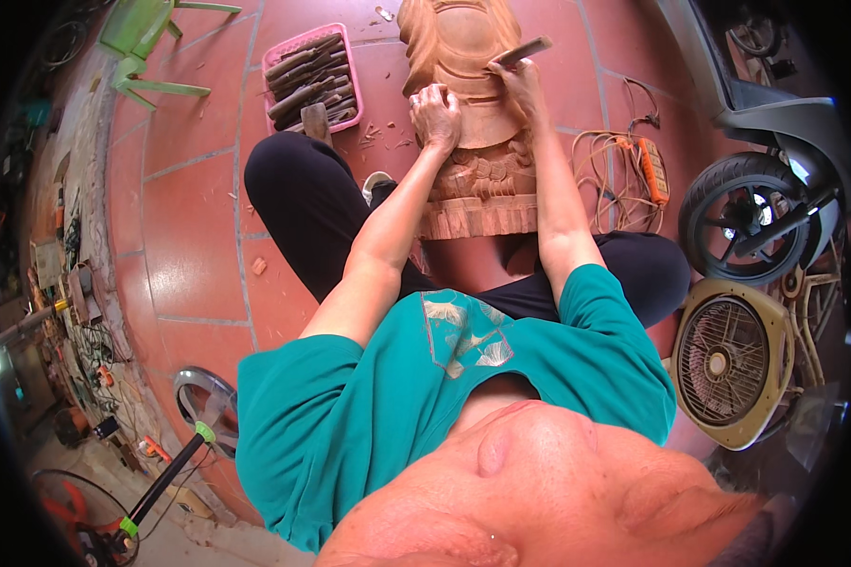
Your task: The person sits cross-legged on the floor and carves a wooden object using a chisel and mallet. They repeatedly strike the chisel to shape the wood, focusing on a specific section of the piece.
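Observation:
A reddish-brown wooden carving (485, 180) lies between my legs, its rounded folds at the far end and a rough ridged base close to me. My right hand (523, 87) is closed round a chisel (525, 51) over the carving's right side; the handle end sticks out up and to the right. The chisel's cutting tip cannot be made out. On the carving's left side rests my left hand (436, 117), its fingers bent and closed against the wood, the fingertips partly hidden.
A pink basket (352, 45) of several carving tools stands at the far left, with a wooden mallet (315, 121) by it. Wood chips (373, 133) dot the red tiles. To the right are an orange power strip (652, 171) with tangled cord, a wheel (749, 217) and a box fan (731, 363).

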`<action>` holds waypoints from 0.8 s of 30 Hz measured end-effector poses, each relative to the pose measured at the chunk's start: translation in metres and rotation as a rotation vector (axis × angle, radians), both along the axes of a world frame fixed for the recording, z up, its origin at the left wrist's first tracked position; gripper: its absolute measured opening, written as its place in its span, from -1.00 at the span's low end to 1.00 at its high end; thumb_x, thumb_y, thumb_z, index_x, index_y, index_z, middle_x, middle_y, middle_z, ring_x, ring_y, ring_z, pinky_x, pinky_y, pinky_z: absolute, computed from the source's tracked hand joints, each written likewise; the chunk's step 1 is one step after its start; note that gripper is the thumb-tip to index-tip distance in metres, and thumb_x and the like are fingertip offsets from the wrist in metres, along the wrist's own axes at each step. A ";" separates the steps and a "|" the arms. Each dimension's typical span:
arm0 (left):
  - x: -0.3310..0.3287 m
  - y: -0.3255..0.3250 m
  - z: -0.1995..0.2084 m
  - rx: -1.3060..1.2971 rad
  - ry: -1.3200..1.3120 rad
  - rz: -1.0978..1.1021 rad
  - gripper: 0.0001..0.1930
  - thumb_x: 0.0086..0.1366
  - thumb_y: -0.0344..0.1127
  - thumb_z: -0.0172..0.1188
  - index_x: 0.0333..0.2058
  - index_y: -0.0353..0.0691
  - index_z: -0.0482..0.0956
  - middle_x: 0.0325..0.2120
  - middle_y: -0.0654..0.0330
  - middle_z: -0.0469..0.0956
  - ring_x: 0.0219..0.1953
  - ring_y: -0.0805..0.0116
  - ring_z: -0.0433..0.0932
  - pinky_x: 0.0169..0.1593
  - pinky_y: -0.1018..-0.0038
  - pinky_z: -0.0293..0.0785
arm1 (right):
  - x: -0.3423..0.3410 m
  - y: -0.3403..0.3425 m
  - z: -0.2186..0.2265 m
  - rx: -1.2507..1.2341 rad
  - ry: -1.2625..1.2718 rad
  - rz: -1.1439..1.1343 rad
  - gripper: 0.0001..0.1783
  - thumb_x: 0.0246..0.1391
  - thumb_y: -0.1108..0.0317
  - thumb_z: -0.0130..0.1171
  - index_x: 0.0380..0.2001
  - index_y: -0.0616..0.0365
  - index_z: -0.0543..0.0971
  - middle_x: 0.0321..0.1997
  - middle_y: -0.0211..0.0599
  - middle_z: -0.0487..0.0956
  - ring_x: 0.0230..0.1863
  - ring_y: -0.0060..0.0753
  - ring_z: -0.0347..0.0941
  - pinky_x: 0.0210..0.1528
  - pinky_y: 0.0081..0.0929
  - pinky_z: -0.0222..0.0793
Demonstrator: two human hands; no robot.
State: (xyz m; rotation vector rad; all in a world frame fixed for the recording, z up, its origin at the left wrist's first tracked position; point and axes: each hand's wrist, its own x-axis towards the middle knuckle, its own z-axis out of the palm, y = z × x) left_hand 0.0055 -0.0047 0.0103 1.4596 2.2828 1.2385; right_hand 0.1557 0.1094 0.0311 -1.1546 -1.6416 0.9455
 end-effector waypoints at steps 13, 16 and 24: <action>0.000 -0.001 -0.002 0.036 0.024 0.021 -0.80 0.18 -0.23 0.18 -0.26 -0.17 0.57 -0.25 0.06 0.57 -0.12 0.03 0.48 0.01 0.19 0.39 | -0.010 -0.003 -0.007 0.042 -0.144 -0.121 -0.88 0.01 0.34 0.35 -0.38 0.14 0.69 -0.44 -0.40 0.67 -0.40 -0.60 0.50 -0.34 -0.52 0.39; 0.004 0.001 0.003 -0.012 -0.024 -0.020 -0.80 0.19 -0.24 0.17 -0.24 -0.16 0.56 -0.20 0.08 0.56 -0.04 0.05 0.45 0.04 0.14 0.39 | 0.004 0.008 -0.023 0.065 -0.186 -0.058 -0.85 -0.02 0.26 0.37 -0.39 0.07 0.71 -0.42 -0.33 0.68 -0.40 -0.46 0.56 -0.32 -0.43 0.43; 0.004 0.003 0.002 -0.018 -0.014 -0.043 -0.80 0.19 -0.25 0.16 -0.23 -0.17 0.55 -0.18 0.08 0.56 -0.03 0.05 0.44 0.04 0.13 0.39 | -0.001 0.004 -0.008 0.070 -0.217 -0.110 -0.85 -0.01 0.36 0.38 -0.35 0.17 0.69 -0.44 -0.36 0.67 -0.39 -0.62 0.52 -0.32 -0.50 0.44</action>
